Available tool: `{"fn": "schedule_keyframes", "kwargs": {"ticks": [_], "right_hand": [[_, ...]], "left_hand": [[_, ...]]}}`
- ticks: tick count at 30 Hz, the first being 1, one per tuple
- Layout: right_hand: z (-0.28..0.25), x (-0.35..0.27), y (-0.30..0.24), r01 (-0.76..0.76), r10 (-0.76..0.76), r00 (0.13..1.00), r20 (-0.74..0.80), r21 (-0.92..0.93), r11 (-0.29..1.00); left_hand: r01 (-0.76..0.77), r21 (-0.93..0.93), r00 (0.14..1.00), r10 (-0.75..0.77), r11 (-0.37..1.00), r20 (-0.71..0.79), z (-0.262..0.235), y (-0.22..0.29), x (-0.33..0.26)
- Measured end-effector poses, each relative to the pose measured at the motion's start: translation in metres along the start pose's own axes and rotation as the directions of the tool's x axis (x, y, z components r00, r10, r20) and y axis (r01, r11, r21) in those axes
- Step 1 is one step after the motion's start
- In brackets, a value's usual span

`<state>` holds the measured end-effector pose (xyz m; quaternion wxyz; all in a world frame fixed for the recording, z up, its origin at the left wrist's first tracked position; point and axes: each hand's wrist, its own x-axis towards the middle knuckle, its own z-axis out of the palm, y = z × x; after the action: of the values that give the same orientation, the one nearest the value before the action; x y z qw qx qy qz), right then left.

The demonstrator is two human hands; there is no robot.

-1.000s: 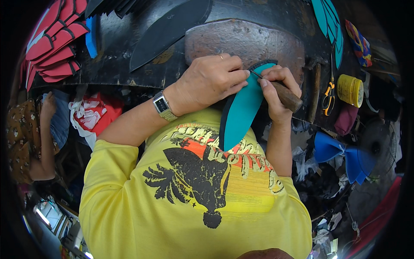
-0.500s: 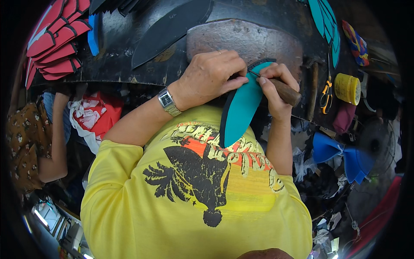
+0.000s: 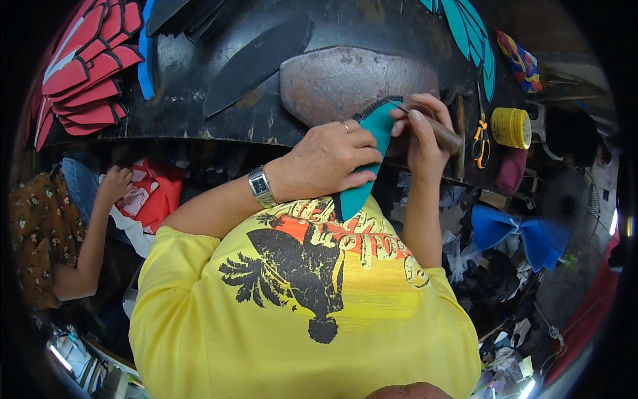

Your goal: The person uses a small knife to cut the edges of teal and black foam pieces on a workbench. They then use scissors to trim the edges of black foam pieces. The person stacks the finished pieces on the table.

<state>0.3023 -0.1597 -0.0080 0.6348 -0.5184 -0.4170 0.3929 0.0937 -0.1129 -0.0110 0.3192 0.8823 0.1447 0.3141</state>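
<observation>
My left hand (image 3: 335,159) is closed around the left edge of a teal shoe sole piece (image 3: 380,128) with a black rim, its thumb and fingers lying over the teal face. The piece slants from the front of my shirt up to a worn brown slab (image 3: 352,76). An awl (image 3: 446,137) with a dark wooden handle is gripped in my right hand (image 3: 428,149). Its thin metal shaft points left, and the tip meets the black rim near the piece's rounded far end. Whether the tip has gone in is too small to tell.
A black sole-shaped sheet (image 3: 259,66) lies left of the slab. Red pieces (image 3: 86,73) are stacked far left, teal pieces (image 3: 468,33) far right. Orange-handled scissors (image 3: 480,143) and a yellow tub (image 3: 512,128) stand right. A co-worker's arm (image 3: 90,239) reaches a red bag (image 3: 156,189).
My left hand has slid down the sole piece, away from its far end. The awl tip has shifted toward that far end. The co-worker's hand has come over the red bag.
</observation>
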Motion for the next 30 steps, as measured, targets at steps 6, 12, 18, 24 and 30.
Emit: {"fn": "schedule_keyframes", "kwargs": {"ticks": [6,12,18,24,30], "right_hand": [[-0.055,0.001,-0.033,0.129,-0.399,0.917,-0.006,-0.942,0.310],[-0.107,-0.008,-0.009,-0.211,-0.190,0.961,-0.203,-0.977,-0.025],[-0.098,0.007,-0.038,-0.178,-0.166,0.948,-0.273,-0.883,0.434],[-0.036,-0.007,-0.041,0.109,-0.057,0.994,0.092,-0.845,0.524],[-0.020,-0.018,-0.059,-0.171,0.061,0.977,-0.203,-0.586,0.792]], "left_hand": [[0.079,0.040,0.996,-0.080,0.996,0.038,-0.006,-0.012,0.006],[0.131,0.108,0.987,-0.140,0.985,0.077,-0.002,-0.001,0.013],[0.153,0.150,0.983,-0.166,0.977,0.083,0.000,0.006,0.011],[0.158,0.168,0.982,-0.173,0.973,0.080,0.001,0.007,0.010],[0.158,0.182,0.980,-0.177,0.971,0.093,0.001,0.010,0.011]]}}
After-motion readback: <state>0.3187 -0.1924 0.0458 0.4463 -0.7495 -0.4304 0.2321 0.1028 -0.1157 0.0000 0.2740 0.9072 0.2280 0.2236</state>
